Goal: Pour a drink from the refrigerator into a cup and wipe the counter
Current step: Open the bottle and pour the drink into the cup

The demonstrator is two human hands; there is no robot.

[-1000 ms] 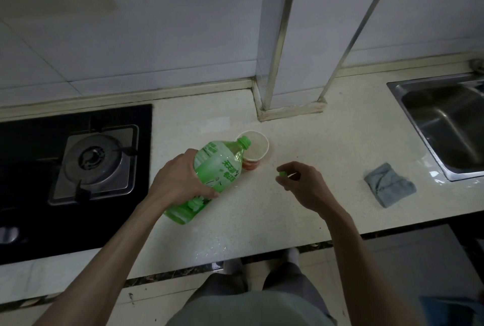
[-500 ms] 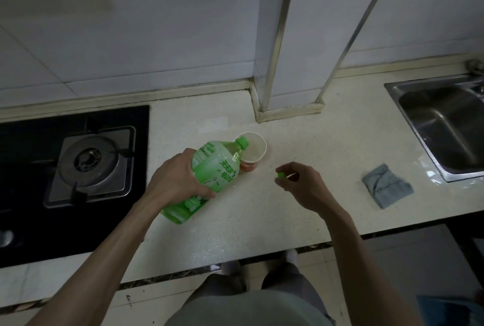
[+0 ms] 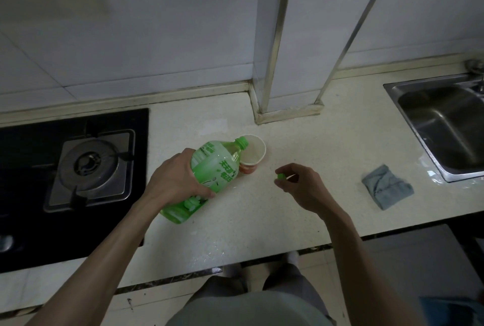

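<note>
My left hand (image 3: 178, 181) grips a green plastic drink bottle (image 3: 209, 171) round its middle. The bottle is tilted far over, its open neck resting at the rim of a white paper cup (image 3: 252, 154) with a red base. The cup stands upright on the pale counter (image 3: 262, 221). To the right of the cup, my right hand (image 3: 301, 186) hovers over the counter and pinches the small green bottle cap (image 3: 280, 176) between its fingertips. A folded grey cloth (image 3: 387, 186) lies on the counter further right.
A black gas hob (image 3: 73, 168) with one burner fills the left side. A steel sink (image 3: 445, 126) is set into the counter at the right. A tiled column with metal edging (image 3: 282, 90) stands just behind the cup. The counter's front edge runs below my arms.
The bottle's neck has stayed at the cup's rim. Both hands hold almost the same pose; only the view has shifted slightly.
</note>
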